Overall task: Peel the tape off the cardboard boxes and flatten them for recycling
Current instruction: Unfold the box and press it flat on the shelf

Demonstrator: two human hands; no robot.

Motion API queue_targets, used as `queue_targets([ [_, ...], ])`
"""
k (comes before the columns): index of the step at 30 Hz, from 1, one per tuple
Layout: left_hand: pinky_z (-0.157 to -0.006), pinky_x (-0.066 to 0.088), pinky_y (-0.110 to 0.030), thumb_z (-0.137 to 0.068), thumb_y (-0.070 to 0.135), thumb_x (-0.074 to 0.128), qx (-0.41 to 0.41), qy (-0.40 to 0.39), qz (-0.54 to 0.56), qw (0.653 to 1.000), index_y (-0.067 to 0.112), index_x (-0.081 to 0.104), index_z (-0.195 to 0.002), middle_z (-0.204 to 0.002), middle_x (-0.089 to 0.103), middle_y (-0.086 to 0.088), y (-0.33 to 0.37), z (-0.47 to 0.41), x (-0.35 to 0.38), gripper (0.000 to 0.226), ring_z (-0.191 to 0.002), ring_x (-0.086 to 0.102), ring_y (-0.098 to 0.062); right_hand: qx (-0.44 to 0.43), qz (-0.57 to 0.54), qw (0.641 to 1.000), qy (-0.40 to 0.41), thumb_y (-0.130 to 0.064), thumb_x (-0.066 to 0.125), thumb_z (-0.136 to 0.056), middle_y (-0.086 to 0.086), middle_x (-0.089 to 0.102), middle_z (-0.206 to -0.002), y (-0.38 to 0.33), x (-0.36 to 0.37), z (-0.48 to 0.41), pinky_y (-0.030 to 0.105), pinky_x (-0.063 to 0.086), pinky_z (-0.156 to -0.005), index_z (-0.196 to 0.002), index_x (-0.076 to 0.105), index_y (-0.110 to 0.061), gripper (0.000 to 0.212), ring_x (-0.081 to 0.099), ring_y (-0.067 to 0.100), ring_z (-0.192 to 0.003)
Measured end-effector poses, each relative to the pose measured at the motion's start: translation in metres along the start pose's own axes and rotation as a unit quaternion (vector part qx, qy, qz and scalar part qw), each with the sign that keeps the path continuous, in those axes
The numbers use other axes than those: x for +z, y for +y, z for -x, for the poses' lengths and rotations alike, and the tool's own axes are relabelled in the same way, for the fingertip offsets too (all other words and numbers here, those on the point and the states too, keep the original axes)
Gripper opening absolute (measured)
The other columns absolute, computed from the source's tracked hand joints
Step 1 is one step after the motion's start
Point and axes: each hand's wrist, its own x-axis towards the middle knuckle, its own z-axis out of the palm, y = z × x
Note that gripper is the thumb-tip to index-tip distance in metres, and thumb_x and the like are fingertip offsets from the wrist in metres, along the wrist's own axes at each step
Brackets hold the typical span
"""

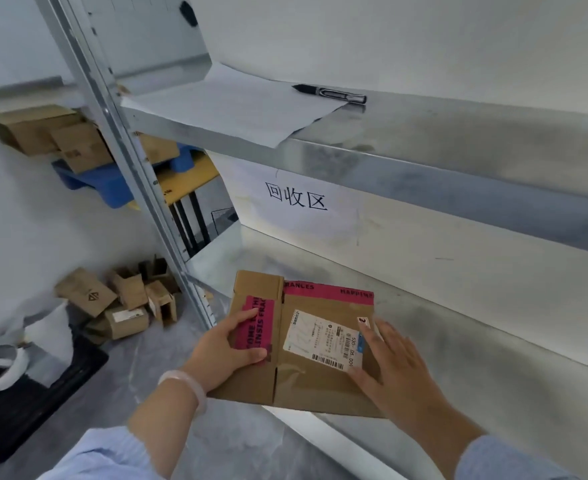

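Observation:
A flattened brown cardboard box (311, 379) lies at the front of the lower metal shelf (458, 327). It carries pink printed tape (256, 323) on its left flap and along its far edge, plus a white shipping label (320, 336). My left hand (228, 346) grips the box's left flap, thumb on top by the pink tape. My right hand (391, 362) lies flat with straight fingers on the box's right end, over the label's corner.
An upper shelf holds a white paper sheet (230, 105) and a black utility knife (330, 93). A sign with black characters (296, 197) hangs behind the lower shelf. Several small cardboard boxes (119, 303) lie on the floor at left; more boxes (46, 133) sit on a blue pallet.

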Motion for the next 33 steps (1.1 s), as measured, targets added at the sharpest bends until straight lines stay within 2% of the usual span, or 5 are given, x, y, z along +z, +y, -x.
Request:
queue_targets([
  [9, -0.072, 0.048, -0.018, -0.072, 0.04, 0.081, -0.041, -0.036, -0.03, 0.998, 0.056, 0.038, -0.126, -0.108, 0.047, 0.02, -0.027, -0.097, -0.07, 0.071, -0.09, 0.054, -0.002, -0.018, 0.005, 0.999, -0.037, -0.067, 0.035, -0.09, -0.006, -0.003, -0.163, -0.046, 0.022, -0.116, 0.039, 0.001, -0.122, -0.151, -0.004, -0.037, 0.078, -0.004, 0.016, -0.15],
  [20, -0.076, 0.04, -0.015, -0.079, 0.036, 0.076, 0.015, -0.097, -0.069, 0.993, 0.048, 0.036, -0.135, -0.118, 0.048, 0.016, -0.057, -0.209, -0.134, 0.069, -0.099, 0.049, -0.006, 0.101, 0.013, 0.994, -0.035, -0.076, 0.02, -0.083, -0.002, -0.008, -0.162, -0.1, 0.031, -0.168, 0.035, -0.004, -0.119, -0.153, -0.007, -0.032, 0.087, -0.009, 0.016, -0.149],
  [25, -0.11, 0.032, -0.036, -0.085, 0.038, 0.069, 0.05, -0.063, -0.146, 0.986, 0.038, 0.036, -0.144, -0.138, 0.036, 0.001, -0.069, -0.251, -0.137, 0.067, -0.125, 0.038, -0.014, 0.185, -0.02, 0.982, -0.028, -0.078, 0.014, -0.079, -0.004, -0.01, -0.162, -0.135, 0.055, -0.164, 0.035, -0.005, -0.12, -0.152, -0.006, -0.036, 0.087, -0.01, 0.013, -0.149],
  [29, -0.117, 0.024, -0.04, -0.094, 0.042, 0.049, 0.175, 0.011, -0.337, 0.925, 0.036, 0.025, -0.148, -0.155, 0.021, -0.001, -0.071, -0.25, -0.118, 0.06, -0.142, 0.019, -0.024, 0.232, -0.014, 0.973, -0.007, -0.066, 0.03, -0.092, -0.004, -0.01, -0.162, -0.157, 0.063, -0.164, 0.037, -0.005, -0.121, -0.153, -0.003, -0.033, 0.076, -0.01, 0.014, -0.149],
  [33, -0.12, 0.004, -0.042, -0.089, 0.071, 0.027, 0.24, -0.115, -0.412, 0.871, 0.047, -0.001, -0.149, -0.161, -0.009, 0.0, -0.081, -0.249, -0.105, 0.07, -0.147, -0.006, -0.025, 0.264, -0.016, 0.964, 0.013, -0.071, 0.028, -0.089, -0.005, -0.009, -0.162, -0.174, 0.064, -0.159, 0.036, -0.006, -0.121, -0.153, -0.003, -0.035, 0.08, -0.012, 0.011, -0.148],
])
